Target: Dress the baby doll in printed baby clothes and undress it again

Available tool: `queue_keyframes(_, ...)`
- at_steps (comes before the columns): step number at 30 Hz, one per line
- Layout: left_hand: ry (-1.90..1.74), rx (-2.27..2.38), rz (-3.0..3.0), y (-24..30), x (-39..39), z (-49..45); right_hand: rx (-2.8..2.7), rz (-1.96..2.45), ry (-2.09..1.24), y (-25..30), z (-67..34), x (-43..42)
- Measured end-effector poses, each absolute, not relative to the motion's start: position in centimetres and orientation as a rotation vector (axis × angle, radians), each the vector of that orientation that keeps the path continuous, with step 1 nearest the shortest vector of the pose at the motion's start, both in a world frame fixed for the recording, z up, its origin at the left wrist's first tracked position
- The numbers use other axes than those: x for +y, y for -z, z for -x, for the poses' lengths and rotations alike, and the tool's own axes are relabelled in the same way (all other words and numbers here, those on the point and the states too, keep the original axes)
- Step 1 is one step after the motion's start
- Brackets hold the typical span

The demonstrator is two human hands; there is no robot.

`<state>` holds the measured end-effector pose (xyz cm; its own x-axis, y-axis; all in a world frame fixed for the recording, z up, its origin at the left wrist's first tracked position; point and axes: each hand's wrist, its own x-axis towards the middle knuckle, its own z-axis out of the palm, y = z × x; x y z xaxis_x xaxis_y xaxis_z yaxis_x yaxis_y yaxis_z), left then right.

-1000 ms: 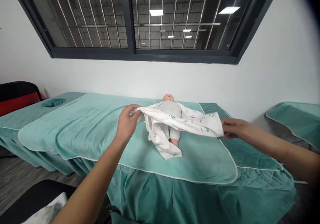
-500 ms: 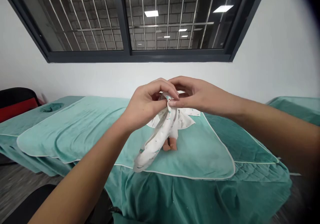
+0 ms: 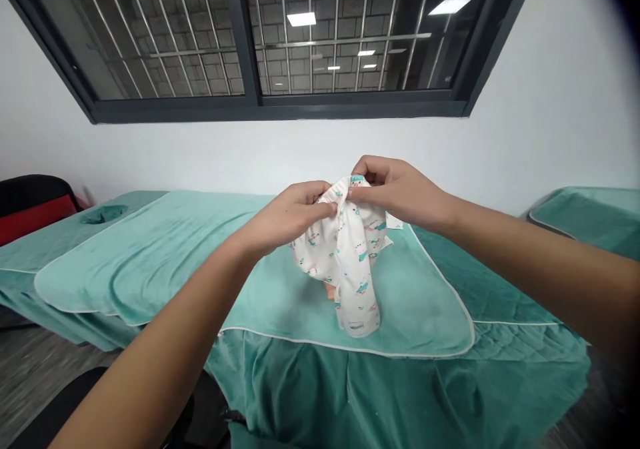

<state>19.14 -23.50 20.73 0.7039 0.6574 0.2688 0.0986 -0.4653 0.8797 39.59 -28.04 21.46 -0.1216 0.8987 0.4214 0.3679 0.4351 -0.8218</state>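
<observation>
A small white baby garment (image 3: 357,255) with teal and pink prints hangs in front of me, a long leg or sleeve dangling toward the bed's front edge. My left hand (image 3: 295,215) pinches its upper edge from the left. On the other side, my right hand (image 3: 393,185) grips the gathered top between thumb and fingers. Behind the cloth a doll lies on the bed; only a bit of its leg (image 3: 329,291) shows. A corner of white printed cloth (image 3: 394,221) peeks out beside my right hand.
A light teal blanket (image 3: 190,255) covers the bed, over a darker teal sheet (image 3: 400,395). The bed has a face hole (image 3: 104,214) at left. A barred window (image 3: 280,105) is in the wall behind. A red and black chair (image 3: 37,215) stands at far left.
My hands have moved apart slightly, and the garment is spread wider. Its dangling part has swung from the left to hang nearly straight down, covering most of the doll's legs.
</observation>
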Motion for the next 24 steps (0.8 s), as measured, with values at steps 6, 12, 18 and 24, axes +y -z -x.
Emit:
queue_keyframes(6, -1.196, 0.489, -1.722, -20.0, -22.0, -19.6, -1.604, 1.044, -0.788, -20.1, -41.2, -27.6)
queue_keyframes(12, -1.013, 0.497, -1.602, -19.7, -22.3, -20.7, -1.566, 1.07, -0.844, -18.1, -41.8, -27.0)
queue_keyframes(18, -0.367, 0.486, -1.62, -18.1, -22.1, -20.7, -1.355, 0.954, -0.871, -17.0, -41.6, -26.3)
queue_keyframes(24, -0.736, 0.427, -1.471, -16.3, -21.0, -21.4, -1.538, 1.012, -0.984, -15.2, -41.9, -26.2)
